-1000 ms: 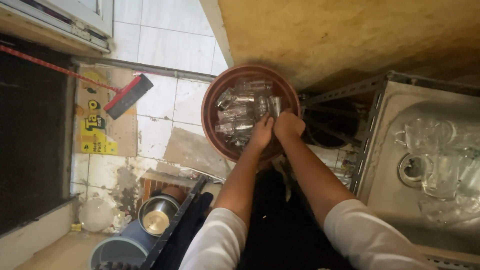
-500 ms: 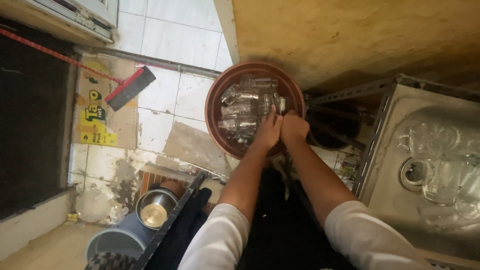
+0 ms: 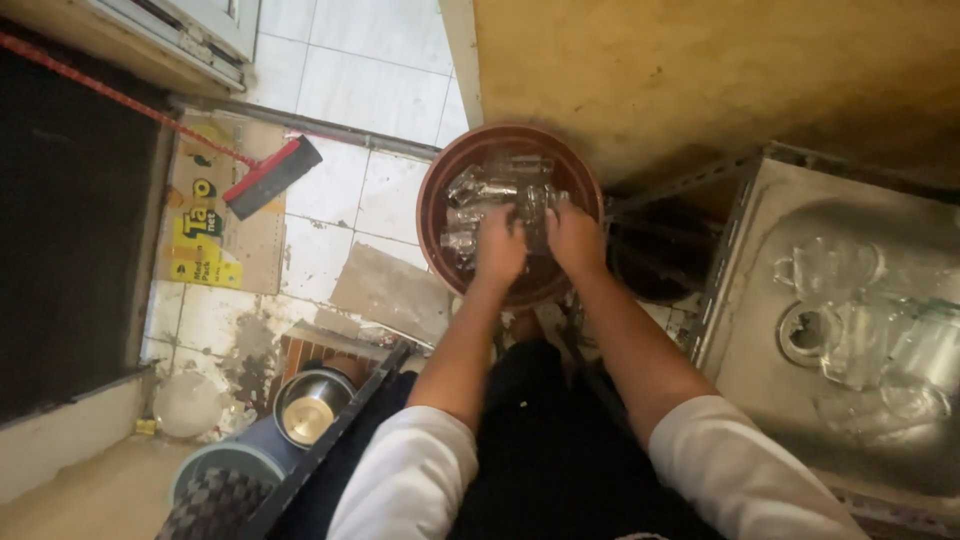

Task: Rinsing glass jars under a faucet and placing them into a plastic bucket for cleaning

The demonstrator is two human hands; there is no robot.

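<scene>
Both my hands reach down into a round brown basin (image 3: 432,215) that stands on the floor and holds several clear glasses (image 3: 470,190). My left hand (image 3: 498,252) and my right hand (image 3: 574,240) lie side by side near the basin's near rim. Their fingers curl around one clear glass (image 3: 536,212) between them. The fingertips are hidden behind the backs of the hands. White sleeves cover both upper arms.
A steel sink (image 3: 760,330) at the right holds several clear glass mugs (image 3: 830,270). A red-handled broom (image 3: 270,172) lies on the tiled floor by printed cardboard (image 3: 205,235). A steel pot (image 3: 308,408) and a blue bucket (image 3: 215,465) sit at the lower left.
My hands, pressed together a second ago, have parted slightly with a glass between them. They stay in the basin.
</scene>
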